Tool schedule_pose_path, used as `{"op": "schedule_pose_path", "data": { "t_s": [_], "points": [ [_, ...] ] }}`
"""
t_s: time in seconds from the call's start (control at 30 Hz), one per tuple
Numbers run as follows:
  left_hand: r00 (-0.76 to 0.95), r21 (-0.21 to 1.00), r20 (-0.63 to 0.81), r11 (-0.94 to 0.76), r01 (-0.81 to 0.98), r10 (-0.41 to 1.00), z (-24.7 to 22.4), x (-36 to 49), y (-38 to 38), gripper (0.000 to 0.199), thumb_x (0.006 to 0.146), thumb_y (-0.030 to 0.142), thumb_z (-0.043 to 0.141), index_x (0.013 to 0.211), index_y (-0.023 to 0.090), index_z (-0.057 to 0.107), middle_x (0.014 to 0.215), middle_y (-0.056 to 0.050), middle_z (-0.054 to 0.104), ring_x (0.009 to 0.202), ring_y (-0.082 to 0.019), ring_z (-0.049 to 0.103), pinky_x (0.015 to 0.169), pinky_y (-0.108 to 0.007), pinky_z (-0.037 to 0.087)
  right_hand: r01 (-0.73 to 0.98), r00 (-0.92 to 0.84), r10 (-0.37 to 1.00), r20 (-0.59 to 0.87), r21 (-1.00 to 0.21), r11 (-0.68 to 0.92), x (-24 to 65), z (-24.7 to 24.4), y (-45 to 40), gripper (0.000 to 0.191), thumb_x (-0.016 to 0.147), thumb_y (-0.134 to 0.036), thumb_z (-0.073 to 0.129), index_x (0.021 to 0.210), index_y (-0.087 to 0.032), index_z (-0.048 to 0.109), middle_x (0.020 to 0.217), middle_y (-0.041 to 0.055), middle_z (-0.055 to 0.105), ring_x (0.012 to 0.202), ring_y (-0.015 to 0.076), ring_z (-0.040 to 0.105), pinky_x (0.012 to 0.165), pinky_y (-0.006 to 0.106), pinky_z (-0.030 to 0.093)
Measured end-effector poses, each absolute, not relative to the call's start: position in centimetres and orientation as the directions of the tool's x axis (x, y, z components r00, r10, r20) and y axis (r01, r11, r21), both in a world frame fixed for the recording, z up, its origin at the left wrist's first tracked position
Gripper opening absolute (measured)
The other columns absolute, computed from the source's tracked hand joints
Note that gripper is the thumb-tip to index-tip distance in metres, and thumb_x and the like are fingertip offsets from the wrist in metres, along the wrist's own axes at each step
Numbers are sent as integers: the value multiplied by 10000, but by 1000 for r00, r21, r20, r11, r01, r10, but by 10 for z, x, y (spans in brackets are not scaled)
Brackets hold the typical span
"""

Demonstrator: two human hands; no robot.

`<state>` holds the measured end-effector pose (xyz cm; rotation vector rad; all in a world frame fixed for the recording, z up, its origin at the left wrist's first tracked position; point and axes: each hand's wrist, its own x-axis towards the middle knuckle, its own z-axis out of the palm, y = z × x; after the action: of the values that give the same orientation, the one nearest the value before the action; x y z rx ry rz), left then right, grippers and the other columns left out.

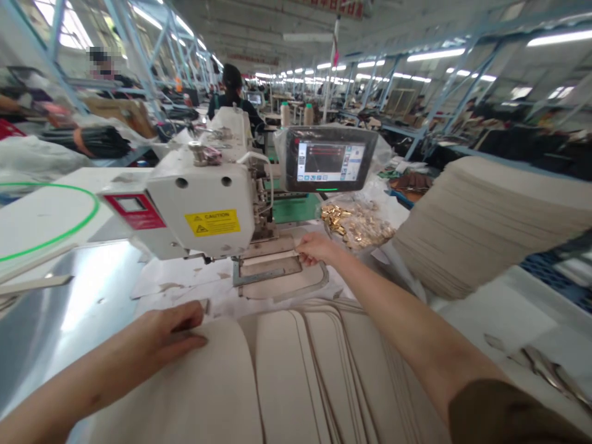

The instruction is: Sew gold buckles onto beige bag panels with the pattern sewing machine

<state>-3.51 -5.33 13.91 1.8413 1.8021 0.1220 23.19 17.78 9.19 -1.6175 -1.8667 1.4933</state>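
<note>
Head view: the right hand (314,248) curls at the clamp (237,272), whether gripping I cannot tell; the left hand (178,330), fingers apart, is at the stack (282,370). The panel (277,288) lies at the clamp, best kept flat, fingers clear of the machine (208,191).

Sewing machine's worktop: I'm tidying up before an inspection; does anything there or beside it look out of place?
Yes. Small scraps lie scattered on the white sheet by the sewing machine, like stray offcuts. The tall stack of beige panels at right seems to lean, though lens distortion may exaggerate it.
</note>
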Motion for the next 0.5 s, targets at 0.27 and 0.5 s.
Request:
{"op": "schedule_pose_path", "data": {
  "t_s": [0.27, 0.5],
  "points": [
    [410, 567, -268, -201, 798, 872, 126, 62, -21, 207, 897, 400, 441, 847, 227, 545, 829, 17, 642, 777, -156, 574, 700, -257, 404, 647, -367, 899, -241, -760, 61, 257, 111, 170, 148, 799, -146, 599, 663, -159, 540, 518, -18, 625, 404, 86, 576, 396, 144, 407],
    [477, 604, -239, -255, 755, 846, 116, 61, -16, 273, 921, 443, 422, 857, 228, 576, 855, -2, 652, 798, -173, 596, 716, -275, 413, 721, -117, 990, 83, -678, 142, 425, 171, 68, 224, 777, -347, 630, 646, -197, 527, 542, -7, 599, 443, 116, 591, 416, 190, 449]
  ]
}}
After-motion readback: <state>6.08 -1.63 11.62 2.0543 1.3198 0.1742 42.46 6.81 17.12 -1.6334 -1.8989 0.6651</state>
